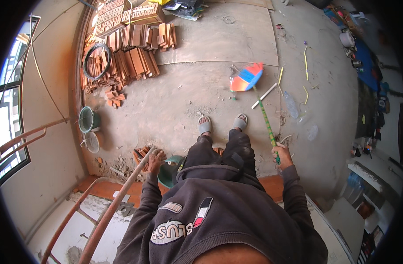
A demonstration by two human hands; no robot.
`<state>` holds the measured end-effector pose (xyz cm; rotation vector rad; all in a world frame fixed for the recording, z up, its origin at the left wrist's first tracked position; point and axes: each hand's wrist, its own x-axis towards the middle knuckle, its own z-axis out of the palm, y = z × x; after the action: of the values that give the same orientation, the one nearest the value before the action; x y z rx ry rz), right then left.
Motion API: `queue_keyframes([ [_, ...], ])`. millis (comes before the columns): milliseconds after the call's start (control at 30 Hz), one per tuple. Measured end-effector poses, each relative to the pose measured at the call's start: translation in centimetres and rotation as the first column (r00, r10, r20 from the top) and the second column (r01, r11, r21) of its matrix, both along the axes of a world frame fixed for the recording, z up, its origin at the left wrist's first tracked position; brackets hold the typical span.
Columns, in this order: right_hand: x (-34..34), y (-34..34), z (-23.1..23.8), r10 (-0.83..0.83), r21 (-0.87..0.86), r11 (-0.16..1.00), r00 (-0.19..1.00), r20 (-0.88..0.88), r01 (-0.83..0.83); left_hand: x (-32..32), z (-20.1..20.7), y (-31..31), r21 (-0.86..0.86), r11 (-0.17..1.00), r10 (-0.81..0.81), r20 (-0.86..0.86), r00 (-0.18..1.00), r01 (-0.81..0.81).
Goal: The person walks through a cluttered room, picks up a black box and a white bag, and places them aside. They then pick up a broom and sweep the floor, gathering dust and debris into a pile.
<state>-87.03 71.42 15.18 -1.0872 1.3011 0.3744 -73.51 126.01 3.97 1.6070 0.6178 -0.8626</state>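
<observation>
My right hand point(282, 155) is closed around the green striped handle of a broom point(265, 115). The broom's orange and blue bristle head point(249, 79) reaches the concrete floor ahead of my feet. Close to the bristles lie a clear plastic bottle or wrapper, too small to tell, and a white stick point(264, 96). On the left, my left hand point(156, 161) grips a rusty metal pipe point(118, 203), part of a frame. Below that hand, a green bucket point(165, 175) is partly hidden by my body.
Stacked red bricks and tiles point(135, 61) with a black coil point(97, 61) sit at the far left. A green bucket point(88, 119) and a pale bucket point(93, 141) stand by the left wall. To the right lie a plastic bottle point(291, 104) and yellow strips point(306, 64). Rubble point(115, 169) lies near left.
</observation>
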Motion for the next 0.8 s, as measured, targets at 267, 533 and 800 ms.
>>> queue_keyframes([
  [267, -5.4, 1.1, 4.6, -0.049, -0.149, 0.988, 0.999, -0.007, 0.047, 3.4, 1.9, -2.4, 0.045, 0.999, 0.031, -0.011, 0.999, -0.03],
  [533, -6.8, 6.0, 10.1, 0.008, 0.253, 0.967, 0.998, 0.061, -0.023, 3.0, -1.0, -1.5, 0.01, 0.997, -0.074, -0.11, 0.991, 0.076],
  [800, -0.2, 6.7, 2.2, -0.098, 0.569, 0.819, 0.957, 0.272, -0.078, 6.6, -0.5, -3.5, 0.031, 0.984, -0.178, 0.037, 0.983, 0.177],
])
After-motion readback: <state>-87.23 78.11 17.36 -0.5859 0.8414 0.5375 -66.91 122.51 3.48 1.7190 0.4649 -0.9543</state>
